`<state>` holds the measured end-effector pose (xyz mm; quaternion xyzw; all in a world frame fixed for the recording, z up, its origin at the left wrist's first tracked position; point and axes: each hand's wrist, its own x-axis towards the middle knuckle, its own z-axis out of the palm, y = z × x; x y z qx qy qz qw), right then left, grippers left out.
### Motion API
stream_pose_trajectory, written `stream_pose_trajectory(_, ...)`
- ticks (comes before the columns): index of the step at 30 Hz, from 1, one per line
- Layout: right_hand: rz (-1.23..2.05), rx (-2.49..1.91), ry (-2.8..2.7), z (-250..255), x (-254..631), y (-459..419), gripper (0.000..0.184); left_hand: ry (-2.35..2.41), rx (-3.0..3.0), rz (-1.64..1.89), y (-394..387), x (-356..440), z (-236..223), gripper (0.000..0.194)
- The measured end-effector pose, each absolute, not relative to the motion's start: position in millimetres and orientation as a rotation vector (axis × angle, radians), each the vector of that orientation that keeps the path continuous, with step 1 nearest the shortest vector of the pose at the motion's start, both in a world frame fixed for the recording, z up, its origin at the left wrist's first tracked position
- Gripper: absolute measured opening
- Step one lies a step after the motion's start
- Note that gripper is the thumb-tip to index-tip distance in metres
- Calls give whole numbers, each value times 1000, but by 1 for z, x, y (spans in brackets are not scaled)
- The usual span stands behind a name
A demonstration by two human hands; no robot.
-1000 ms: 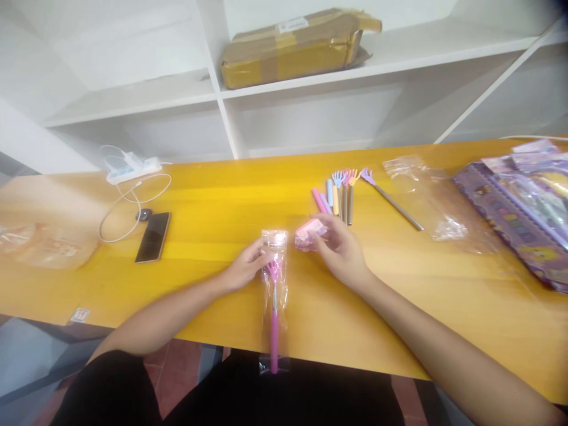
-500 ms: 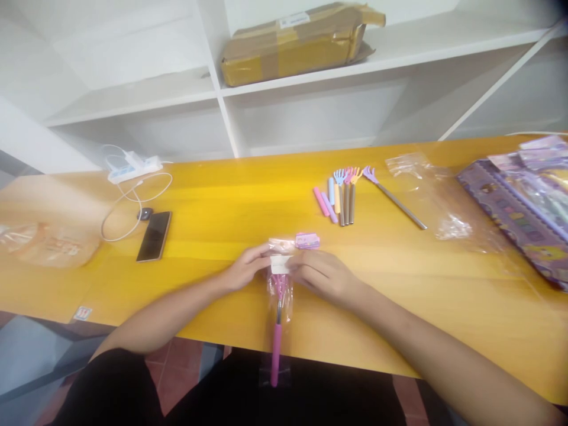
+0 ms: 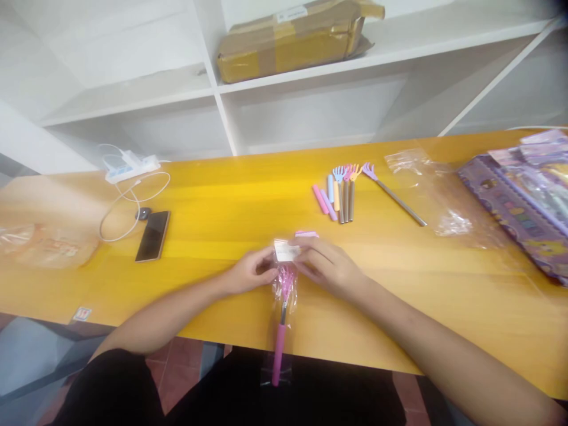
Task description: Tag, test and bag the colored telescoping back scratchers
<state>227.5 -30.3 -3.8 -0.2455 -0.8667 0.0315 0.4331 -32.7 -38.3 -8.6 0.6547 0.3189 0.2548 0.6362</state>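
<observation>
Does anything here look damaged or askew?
Yes: on the shelf, the cardboard box has a flap sticking out at its right end, looking torn. The purple-headed scratcher lies slanted, apart from the bunched scratchers.

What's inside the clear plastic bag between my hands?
A pink back scratcher: its clawed head, metal rod and handle show through the clear plastic bag. The white card covers the bag's top end; anything behind it can't be seen.
</observation>
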Motion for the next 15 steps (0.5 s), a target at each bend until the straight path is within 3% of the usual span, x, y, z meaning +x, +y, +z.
stream_pose_trajectory(15,49,-659,-2141,-7,233,-24,11,721,1528,569,-39,-32,-1,53)
